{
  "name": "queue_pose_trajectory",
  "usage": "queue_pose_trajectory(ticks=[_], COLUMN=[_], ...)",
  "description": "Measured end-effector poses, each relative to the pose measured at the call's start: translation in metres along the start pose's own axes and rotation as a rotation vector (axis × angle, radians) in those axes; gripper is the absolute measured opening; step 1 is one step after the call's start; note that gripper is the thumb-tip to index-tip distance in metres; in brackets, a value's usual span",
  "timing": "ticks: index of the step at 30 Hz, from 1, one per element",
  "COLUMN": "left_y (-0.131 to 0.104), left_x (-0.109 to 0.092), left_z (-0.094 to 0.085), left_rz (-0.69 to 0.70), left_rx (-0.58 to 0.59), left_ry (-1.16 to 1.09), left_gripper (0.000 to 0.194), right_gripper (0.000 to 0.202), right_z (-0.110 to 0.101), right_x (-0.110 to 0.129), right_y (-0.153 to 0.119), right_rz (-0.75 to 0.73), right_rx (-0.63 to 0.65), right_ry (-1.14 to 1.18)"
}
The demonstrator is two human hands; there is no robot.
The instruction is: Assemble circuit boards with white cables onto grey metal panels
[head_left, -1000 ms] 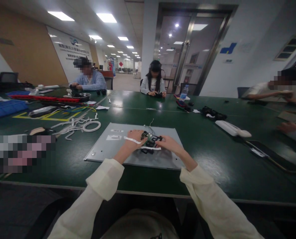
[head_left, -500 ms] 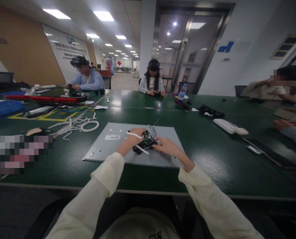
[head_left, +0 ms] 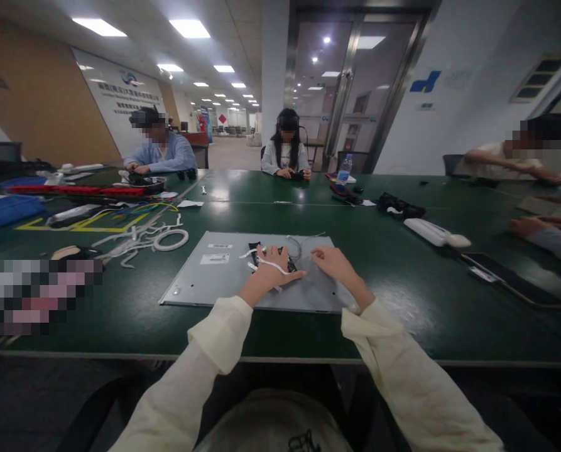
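A black frame with a circuit board (head_left: 254, 249) lies on a grey metal panel (head_left: 190, 267), mostly hidden under my left hand (head_left: 271, 269). The left fingers bend over its far side, while the thumb sticks out to the right. White flat strips (head_left: 280, 266) run across the back of that hand and beside the frame. To the right, my right hand (head_left: 333, 263) is just above the panel, apart from the frame, its fingers curled together; what they pinch, if anything, is too small to see. A thin grey cable (head_left: 303, 241) loops on the panel between and beyond the hands.
White cable pieces and a white ring (head_left: 171, 240) lie left of the panel. A blue tray (head_left: 9, 212) sits far left. On the right are a white device (head_left: 426, 232) and a dark flat phone-like slab (head_left: 516, 279). Other people sit around the green table (head_left: 242, 210).
My left hand has shifted right and now covers most of the black frame, which has turned. My right hand has moved off the frame, up and to the right. The cable lies further right.
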State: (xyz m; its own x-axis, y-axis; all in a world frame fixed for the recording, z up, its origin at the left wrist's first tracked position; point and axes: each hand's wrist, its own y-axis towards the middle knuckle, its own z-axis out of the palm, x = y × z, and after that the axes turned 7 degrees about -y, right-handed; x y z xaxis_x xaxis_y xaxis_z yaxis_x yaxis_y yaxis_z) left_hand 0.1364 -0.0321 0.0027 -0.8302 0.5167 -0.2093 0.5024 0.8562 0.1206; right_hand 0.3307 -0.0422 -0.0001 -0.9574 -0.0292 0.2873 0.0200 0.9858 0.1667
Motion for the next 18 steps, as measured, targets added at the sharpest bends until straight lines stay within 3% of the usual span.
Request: queue_pose_trajectory(ticks=[10,18], left_y=[0.003,0.006], left_x=[0.011,0.016], left_z=[-0.003,0.003], left_rz=[0.161,0.144], left_rx=[0.094,0.126], left_ry=[-0.014,-0.01], left_gripper=[0.086,0.086], right_gripper=[0.029,0.03], right_z=[0.004,0.006], right_x=[-0.002,-0.003], right_y=[0.002,0.004], right_rz=[-0.068,-0.069], right_rx=[-0.011,-0.025], right_ry=[0.004,0.007])
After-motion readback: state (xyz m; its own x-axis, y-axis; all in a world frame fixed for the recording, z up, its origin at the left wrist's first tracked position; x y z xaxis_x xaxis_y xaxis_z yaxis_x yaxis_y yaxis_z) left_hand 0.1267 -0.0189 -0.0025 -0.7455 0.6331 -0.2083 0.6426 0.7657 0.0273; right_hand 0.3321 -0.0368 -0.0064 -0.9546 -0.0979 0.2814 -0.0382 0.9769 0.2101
